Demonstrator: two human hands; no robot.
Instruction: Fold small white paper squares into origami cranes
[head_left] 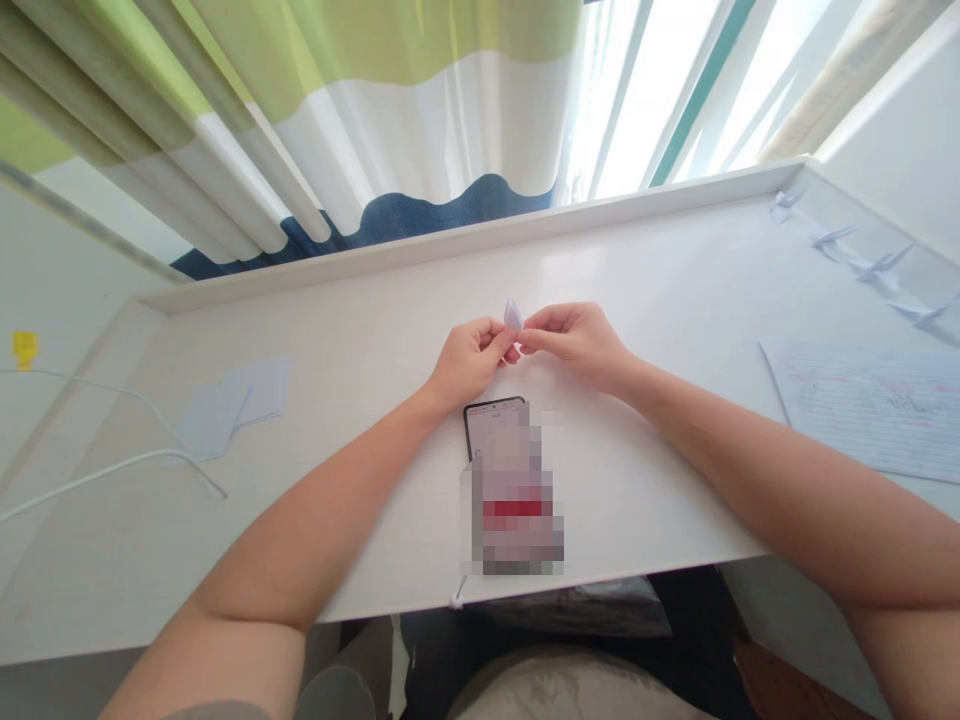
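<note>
A small folded piece of white paper [513, 314] stands upright between my fingertips, its pointed end up. My left hand [475, 352] pinches it low on the left side, thumb against fingers. From the right, my right hand [576, 340] pinches its lower right edge with thumb and forefinger. Both hands are just above the white table [390, 340], and the paper's lower part is hidden by the fingers. Nearer to me, below the hands, a phone [495, 420] lies face up, most of its screen blurred out.
Several folded paper cranes [876, 265] line the table's right side, above a lined, written sheet [870, 410]. At left lie flat white paper pieces [225, 405] and a white cable [112, 470]. A raised ledge [450, 245] borders the back, before the curtain [435, 120].
</note>
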